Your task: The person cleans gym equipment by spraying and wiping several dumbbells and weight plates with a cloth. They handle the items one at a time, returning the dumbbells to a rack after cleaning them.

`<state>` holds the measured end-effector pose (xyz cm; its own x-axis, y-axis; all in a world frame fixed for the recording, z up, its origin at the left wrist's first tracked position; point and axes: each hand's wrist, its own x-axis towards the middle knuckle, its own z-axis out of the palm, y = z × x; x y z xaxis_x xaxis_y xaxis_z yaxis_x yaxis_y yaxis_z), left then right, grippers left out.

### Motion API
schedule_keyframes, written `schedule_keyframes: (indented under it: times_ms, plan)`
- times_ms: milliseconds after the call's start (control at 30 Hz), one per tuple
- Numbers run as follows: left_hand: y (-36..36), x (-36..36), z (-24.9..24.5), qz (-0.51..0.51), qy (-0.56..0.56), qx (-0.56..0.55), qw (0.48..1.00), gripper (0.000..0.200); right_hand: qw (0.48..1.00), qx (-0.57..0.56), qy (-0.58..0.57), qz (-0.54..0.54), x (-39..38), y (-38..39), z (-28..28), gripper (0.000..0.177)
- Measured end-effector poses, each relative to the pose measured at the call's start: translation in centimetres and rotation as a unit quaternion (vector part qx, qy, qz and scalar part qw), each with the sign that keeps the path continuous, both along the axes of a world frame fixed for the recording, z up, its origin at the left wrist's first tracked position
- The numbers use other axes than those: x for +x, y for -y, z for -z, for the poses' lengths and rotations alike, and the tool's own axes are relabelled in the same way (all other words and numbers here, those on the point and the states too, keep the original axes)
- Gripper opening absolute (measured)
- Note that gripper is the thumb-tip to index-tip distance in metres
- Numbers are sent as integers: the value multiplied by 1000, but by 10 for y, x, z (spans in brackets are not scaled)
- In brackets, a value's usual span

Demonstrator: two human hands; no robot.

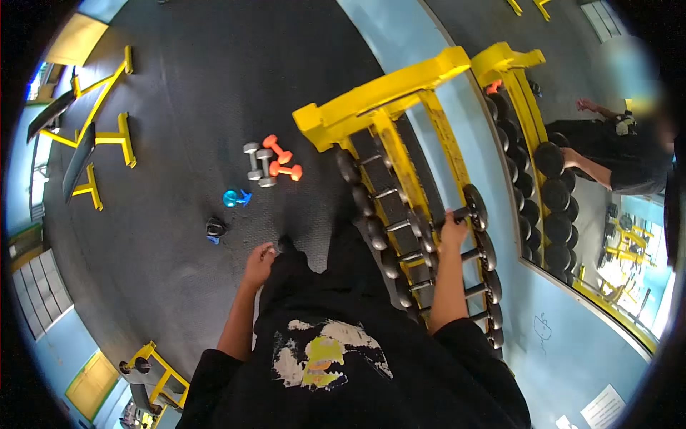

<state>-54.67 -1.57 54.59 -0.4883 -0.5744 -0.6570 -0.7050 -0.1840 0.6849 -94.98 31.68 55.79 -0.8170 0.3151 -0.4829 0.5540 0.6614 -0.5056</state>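
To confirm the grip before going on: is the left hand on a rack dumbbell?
No, the right hand is on a black dumbbell at the yellow rack, while the left hand hangs clear of it.

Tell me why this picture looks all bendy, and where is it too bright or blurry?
Head view: the sides curve and the corners go black, probably from a very wide lens; head view: light glares in the mirror and at the windows on the far left; head view: a smudgy blur covers the mirror's upper right, but the yellow rack looks fairly clear.
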Motion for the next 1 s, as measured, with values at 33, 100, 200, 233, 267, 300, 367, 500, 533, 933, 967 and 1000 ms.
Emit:
schedule_keyframes:
  times_ms: [33,100,200,233,267,300,367,500,533,933,967,1000]
  plan:
    - [3,18,2,-5,-3,-6,1000,36,999,12,8,39,-1,4,0,73]
    - [10,44,-8,-34,67,15,997,37,995,98,-15,13,-4,-4,21,75]
    - [26,116,17,-65,34,0,997,37,997,75,-15,20,0,11,4,72]
    - [32,136,19,-89,34,6,995,37,994,106,-28,19,1,7,18,72]
    - [37,155,20,-116,26,25,993,39,994,104,-34,14,18,27,7,72]
    - [44,174,24,-125,22,26,992,39,966,187,-163,-66,40,52,-11,69]
    - [59,210,29,-154,5,44,987,40,889,225,-357,-179,93,99,-20,59]
    - [100,244,14,-177,14,47,983,42,904,-26,-226,-363,224,201,-43,51]
    - [110,255,26,-168,-9,38,985,42,866,-16,-264,-425,251,210,-24,53]
    - [231,270,76,-133,-4,66,989,40,882,95,406,-220,366,94,125,34]
    - [247,268,68,-125,2,60,990,40,904,94,388,-155,366,110,116,30]
    - [259,264,53,-125,22,64,990,39,897,99,394,-176,365,125,121,29]
